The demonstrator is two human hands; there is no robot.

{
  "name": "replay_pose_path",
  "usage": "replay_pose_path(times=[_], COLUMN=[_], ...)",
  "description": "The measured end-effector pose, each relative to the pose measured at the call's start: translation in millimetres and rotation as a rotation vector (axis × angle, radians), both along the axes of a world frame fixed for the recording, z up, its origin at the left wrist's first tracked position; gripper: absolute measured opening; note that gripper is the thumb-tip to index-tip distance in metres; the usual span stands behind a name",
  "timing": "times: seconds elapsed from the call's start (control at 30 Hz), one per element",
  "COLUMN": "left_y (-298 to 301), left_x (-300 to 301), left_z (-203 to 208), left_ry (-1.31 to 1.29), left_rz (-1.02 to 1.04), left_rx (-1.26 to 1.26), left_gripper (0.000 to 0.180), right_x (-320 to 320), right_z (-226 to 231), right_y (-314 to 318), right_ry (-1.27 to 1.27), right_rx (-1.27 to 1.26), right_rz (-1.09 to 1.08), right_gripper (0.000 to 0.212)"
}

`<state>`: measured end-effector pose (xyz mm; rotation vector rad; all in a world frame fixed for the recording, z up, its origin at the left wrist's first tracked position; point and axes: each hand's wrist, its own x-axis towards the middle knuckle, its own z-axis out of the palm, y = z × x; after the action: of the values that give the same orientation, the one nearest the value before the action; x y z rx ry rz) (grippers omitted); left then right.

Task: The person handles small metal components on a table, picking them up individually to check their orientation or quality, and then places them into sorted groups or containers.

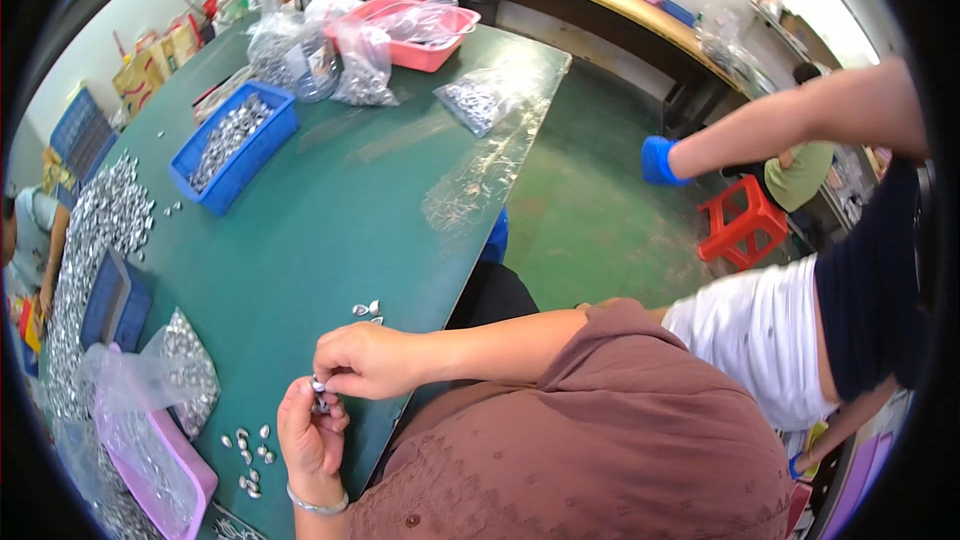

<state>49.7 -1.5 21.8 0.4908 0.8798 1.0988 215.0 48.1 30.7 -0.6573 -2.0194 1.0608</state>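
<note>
My left hand (312,432), with a bangle on its wrist, is closed around small shiny silver metal pieces (320,402). My right hand (368,360) meets it from the right, thumb and fingers pinching a silver piece (317,386) at the left fingertips. Fingers hide most of these pieces, so I cannot tell whether they are joined. Several loose, rounded silver metal pieces (247,455) lie on the green table left of my left hand. A few open, shell-like silver pieces (367,310) lie just beyond my right hand.
A large heap of silver pieces (105,215) spreads along the table's left side. Around it are a blue bin (235,150), a smaller blue tray (115,300), a purple tray (165,460), a pink basin (420,50) and filled plastic bags (190,365). People are nearby; a red stool (742,225) stands right.
</note>
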Motion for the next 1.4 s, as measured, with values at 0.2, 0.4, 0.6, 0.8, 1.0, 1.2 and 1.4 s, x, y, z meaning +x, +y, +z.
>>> replay_pose_path(times=[0.2, 0.4, 0.6, 0.8, 1.0, 1.2, 1.4], left_y=[3.1, 9.8, 18.1, 26.4, 31.7, 34.4, 38.1], left_x=[-1.6, -1.4, 11.1, 19.1, 25.3, 34.6, 17.2], left_z=[2.0, 9.5, 19.2, 22.5, 21.1, 22.6, 15.6], left_ry=[0.119, 0.126, 0.139, 0.099, 0.105, 0.106, -0.204], left_rz=[-0.037, -0.025, -0.025, -0.053, -0.074, -0.084, -0.182], left_rx=[0.047, 0.010, 0.034, 0.023, 0.017, -0.017, -0.143], left_gripper=[0.018, 0.017, 0.021, 0.021, 0.022, 0.022, 0.020], right_x=[-0.5, 1.7, 11.3, 22.4, 30.7, 38.2, 31.5], right_z=[3.1, 9.9, 14.9, 22.6, 18.1, 13.4, 15.4], right_y=[4.3, 5.7, 8.1, 9.9, 13.0, 15.8, 21.2], right_ry=[0.013, 0.020, 0.038, 0.052, 0.034, 0.048, 0.010], right_rx=[-0.119, -0.022, 0.023, -0.036, -0.018, -0.037, -0.033], right_rz=[0.072, 0.039, -0.026, -0.047, -0.040, -0.059, -0.073], right_gripper=[0.004, 0.006, 0.005, 0.006, 0.006, 0.006, 0.009])
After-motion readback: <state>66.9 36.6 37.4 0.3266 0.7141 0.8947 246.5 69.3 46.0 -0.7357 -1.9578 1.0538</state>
